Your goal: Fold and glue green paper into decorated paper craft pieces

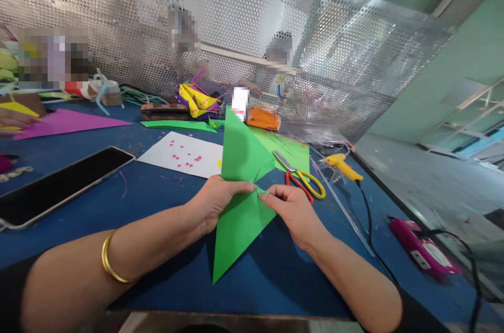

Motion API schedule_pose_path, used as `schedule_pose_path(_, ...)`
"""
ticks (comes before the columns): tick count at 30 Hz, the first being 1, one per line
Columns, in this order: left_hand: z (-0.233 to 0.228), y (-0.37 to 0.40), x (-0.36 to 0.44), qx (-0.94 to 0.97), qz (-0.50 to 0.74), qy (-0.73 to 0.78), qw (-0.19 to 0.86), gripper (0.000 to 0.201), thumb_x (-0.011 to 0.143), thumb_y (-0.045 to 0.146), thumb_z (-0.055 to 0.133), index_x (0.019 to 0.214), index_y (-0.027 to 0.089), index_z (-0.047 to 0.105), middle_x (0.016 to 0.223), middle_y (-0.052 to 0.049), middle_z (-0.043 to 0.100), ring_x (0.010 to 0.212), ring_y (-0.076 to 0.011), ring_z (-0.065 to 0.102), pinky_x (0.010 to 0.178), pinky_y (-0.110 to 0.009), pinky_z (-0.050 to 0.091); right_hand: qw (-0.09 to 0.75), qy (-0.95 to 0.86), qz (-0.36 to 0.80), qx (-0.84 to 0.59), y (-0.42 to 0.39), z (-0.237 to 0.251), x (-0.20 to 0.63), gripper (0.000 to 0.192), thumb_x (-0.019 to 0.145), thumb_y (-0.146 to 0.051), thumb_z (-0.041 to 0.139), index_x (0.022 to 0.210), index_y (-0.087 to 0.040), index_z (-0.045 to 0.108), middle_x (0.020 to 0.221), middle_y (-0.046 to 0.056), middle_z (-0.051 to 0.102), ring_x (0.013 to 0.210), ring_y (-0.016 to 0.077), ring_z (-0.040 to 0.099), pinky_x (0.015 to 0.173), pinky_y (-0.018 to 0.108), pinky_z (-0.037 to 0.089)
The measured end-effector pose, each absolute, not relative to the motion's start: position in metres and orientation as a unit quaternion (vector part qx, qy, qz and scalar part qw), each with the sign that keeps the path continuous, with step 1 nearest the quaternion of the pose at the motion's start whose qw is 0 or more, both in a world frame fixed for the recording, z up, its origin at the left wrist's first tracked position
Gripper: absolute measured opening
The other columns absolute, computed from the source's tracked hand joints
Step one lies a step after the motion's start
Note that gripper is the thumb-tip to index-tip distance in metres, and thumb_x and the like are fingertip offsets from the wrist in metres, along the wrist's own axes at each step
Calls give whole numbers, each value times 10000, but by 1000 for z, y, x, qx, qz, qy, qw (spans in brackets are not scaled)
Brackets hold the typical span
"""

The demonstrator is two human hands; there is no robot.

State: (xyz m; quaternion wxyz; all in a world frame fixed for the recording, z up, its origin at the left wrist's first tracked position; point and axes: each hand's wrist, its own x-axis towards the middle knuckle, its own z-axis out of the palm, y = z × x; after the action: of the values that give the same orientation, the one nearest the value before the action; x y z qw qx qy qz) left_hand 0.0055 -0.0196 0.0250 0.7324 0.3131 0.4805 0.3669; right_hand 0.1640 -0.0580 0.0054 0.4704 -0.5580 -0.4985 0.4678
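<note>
A folded green paper (240,201), long and pointed at both ends, stands tilted above the blue table (157,201). My left hand (214,201) grips its left edge at the middle, thumb on the front. My right hand (289,207) pinches a small fold at the paper's right side, fingertips almost meeting those of my left hand. A gold bangle sits on my left wrist.
Red-and-yellow-handled scissors (303,180) lie just right of the paper, a yellow glue gun (342,166) beyond them. A phone (59,183) lies at left, a white sheet (183,154) with pink bits behind. Another person's hand (16,122) rests by a magenta paper (66,122). A pink device (423,246) sits at the right edge.
</note>
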Motion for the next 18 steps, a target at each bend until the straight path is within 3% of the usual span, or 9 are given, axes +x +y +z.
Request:
schedule_pose_path(7,27,-18,3,342,343,480,731,253,514,149,817,761,124,768,683,-101,767,580,-248,703,580,-356,594,440,-533,492,-529,-58,12,173,425,737,-587,707,622,-193,597,611,-40,422,637,119,338,614,291,264)
schedule_pose_path(12,30,-18,0,377,299,477,736,259,490,124,822,746,119,780,675,-110,767,559,-250,697,554,-349,583,363,-574,494,-543,-54,16,184,343,677,-498,772,650,-174,664,615,-27,514,618,109,390,599,277,291)
schedule_pose_path(18,31,-15,-4,409,264,475,733,252,462,117,818,711,123,779,671,-104,766,563,-247,693,572,-350,578,323,-533,558,-548,-54,11,185,301,653,-463,810,665,-181,708,518,-48,500,499,79,389,475,237,266)
